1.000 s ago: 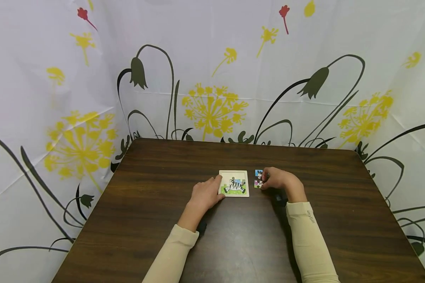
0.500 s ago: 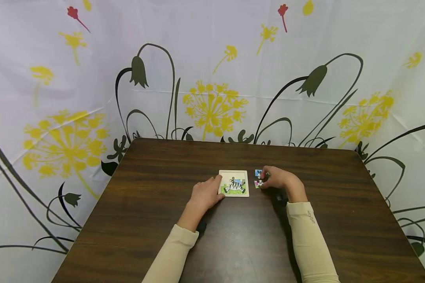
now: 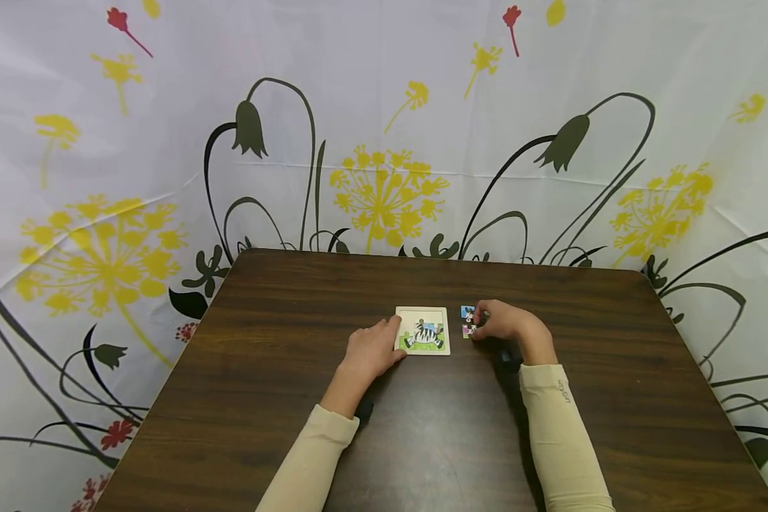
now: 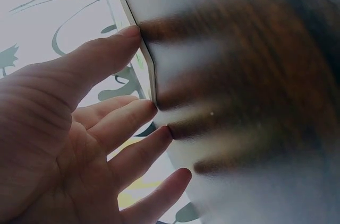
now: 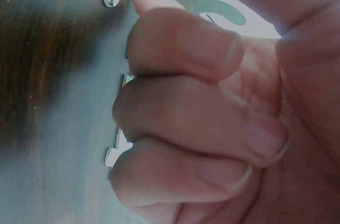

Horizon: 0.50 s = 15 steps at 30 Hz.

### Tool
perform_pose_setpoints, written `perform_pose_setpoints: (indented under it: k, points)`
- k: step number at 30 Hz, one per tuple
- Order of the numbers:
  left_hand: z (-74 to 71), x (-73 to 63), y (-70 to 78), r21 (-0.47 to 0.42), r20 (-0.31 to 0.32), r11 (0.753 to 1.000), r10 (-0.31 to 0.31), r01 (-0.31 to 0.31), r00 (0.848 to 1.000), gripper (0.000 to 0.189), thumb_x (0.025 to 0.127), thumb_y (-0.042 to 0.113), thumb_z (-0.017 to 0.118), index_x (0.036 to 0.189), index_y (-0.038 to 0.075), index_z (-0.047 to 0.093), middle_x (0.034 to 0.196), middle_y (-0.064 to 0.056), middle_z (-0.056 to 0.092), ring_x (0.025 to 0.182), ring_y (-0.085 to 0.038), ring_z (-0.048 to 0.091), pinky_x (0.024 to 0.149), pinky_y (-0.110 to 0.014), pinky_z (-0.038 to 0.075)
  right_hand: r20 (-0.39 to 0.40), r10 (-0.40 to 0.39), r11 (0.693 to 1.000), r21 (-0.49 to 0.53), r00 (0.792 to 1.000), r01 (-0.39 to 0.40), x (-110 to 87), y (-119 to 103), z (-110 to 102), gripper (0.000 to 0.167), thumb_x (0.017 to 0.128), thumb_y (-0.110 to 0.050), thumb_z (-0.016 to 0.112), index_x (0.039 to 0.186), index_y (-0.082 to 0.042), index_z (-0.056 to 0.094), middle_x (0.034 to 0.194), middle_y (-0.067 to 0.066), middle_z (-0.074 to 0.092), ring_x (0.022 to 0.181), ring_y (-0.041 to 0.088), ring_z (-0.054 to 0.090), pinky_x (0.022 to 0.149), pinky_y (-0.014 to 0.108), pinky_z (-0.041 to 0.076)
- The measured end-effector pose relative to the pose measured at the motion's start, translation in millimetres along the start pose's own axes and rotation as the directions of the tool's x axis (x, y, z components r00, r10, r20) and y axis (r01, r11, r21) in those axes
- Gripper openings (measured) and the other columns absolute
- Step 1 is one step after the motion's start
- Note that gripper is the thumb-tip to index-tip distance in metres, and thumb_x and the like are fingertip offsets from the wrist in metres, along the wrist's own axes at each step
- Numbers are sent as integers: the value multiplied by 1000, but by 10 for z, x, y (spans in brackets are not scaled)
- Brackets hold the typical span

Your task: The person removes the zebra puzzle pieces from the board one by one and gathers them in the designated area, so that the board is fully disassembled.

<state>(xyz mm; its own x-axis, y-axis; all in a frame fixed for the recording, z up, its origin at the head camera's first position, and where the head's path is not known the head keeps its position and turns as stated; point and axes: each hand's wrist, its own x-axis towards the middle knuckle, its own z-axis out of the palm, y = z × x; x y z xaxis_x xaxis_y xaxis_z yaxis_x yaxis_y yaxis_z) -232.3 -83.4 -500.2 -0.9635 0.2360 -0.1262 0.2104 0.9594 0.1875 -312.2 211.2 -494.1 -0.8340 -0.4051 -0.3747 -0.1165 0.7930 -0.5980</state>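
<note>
A small square puzzle tray [image 3: 422,314] lies on the table, with a partly filled zebra picture [image 3: 427,334] along its lower part. My left hand [image 3: 369,350] spans the tray's left side. In the left wrist view its thumb presses the tray's edge [image 4: 125,9], the index fingertip reaches a corner, and the other fingers extend over the table. Right of the tray are a blue-topped puzzle piece [image 3: 466,311] and a pinkish puzzle piece [image 3: 466,331]. My right hand [image 3: 504,321] pinches at the pinkish one, its other fingers curled; the fingers partly cover both pieces.
The dark wooden table [image 3: 256,398] extends around the hands on all sides. Behind it hangs a white flower-patterned cloth [image 3: 371,71], meeting the table's far edge. A dark wrist device [image 3: 507,359] sits under the right wrist.
The two loose pieces were a little apart half a second ago; now they lie closer together, the right fingers still at them. The left hand and tray have stayed in place.
</note>
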Motion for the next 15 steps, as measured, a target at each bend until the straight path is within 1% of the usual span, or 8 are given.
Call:
perform_pose_setpoints:
  k: [2,5,8,12,15]
  points:
    - [2,-1,2,-1,-2,1000,3,-3,1000,71,98,43,80,156,14,52,151,-13,66,136,-32,67,106,-55,57,-21,-14,1000,0,1000,14,-19,17,-14,22,93,-15,78,105,-5,62,99,7,58,85,20,51,74,32,41]
    - [5,-8,4,-3,2,1000,14,-14,1000,65,98,42,80,154,17,56,157,-10,61,141,-30,63,108,-56,56,-65,-40,999,-9,997,40,-36,21,-33,19,95,-16,77,103,-5,63,99,8,59,85,20,52,74,32,42]
    - [9,-9,1,-5,5,1000,25,-25,1000,58,99,41,79,150,21,62,163,-5,56,147,-27,59,110,-57,54,-92,-90,996,-27,992,88,-18,-22,-27,17,98,-17,75,101,-4,63,97,9,61,81,20,52,72,32,42]
    - [17,-3,-2,-6,9,1000,31,-31,999,55,99,40,79,149,22,64,166,-3,52,149,-26,56,110,-58,54,-94,-134,991,-38,986,131,53,-167,65,18,100,-20,73,105,-5,64,92,6,63,75,17,53,69,32,44]
    - [22,-6,2,-8,8,999,31,-31,999,54,99,39,79,149,23,64,166,-4,52,149,-27,56,110,-57,54,-75,-162,986,-57,984,158,117,-323,189,22,102,-21,73,114,-5,65,89,5,63,72,17,55,69,32,46]
